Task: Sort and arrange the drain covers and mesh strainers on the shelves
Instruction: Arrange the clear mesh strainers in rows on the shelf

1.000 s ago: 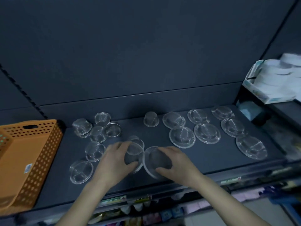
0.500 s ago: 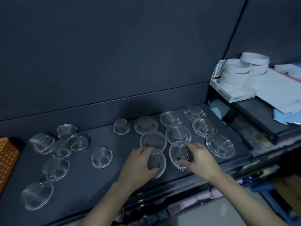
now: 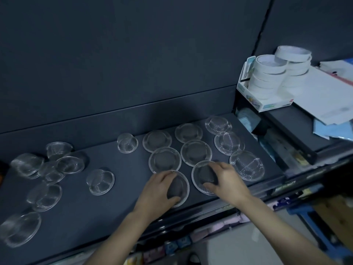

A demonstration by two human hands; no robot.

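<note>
Strainers (image 3: pixel 202 175), one gripped by the left hand (image 3: pixel 158 190), one by the right hand (image 3: pixel 227 180), have just slid right, extending the neat rows on the shelf (image 3: pixel 124 207).

Left hand (image 3: pixel 158 190) palm down, fingers and thumb gripping a round clear-rimmed mesh strainer (image 3: pixel 179 186), right hand (image 3: pixel 228 180) just right of it, gripping a second round mesh strainer (image 3: pixel 204 175)

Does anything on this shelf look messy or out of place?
The left strainers lie jumbled, some overlapping and tilted, unlike the flat rows on the right. One lone strainer sits between the groups. The left hand and right hand each grip a front strainer.
</note>
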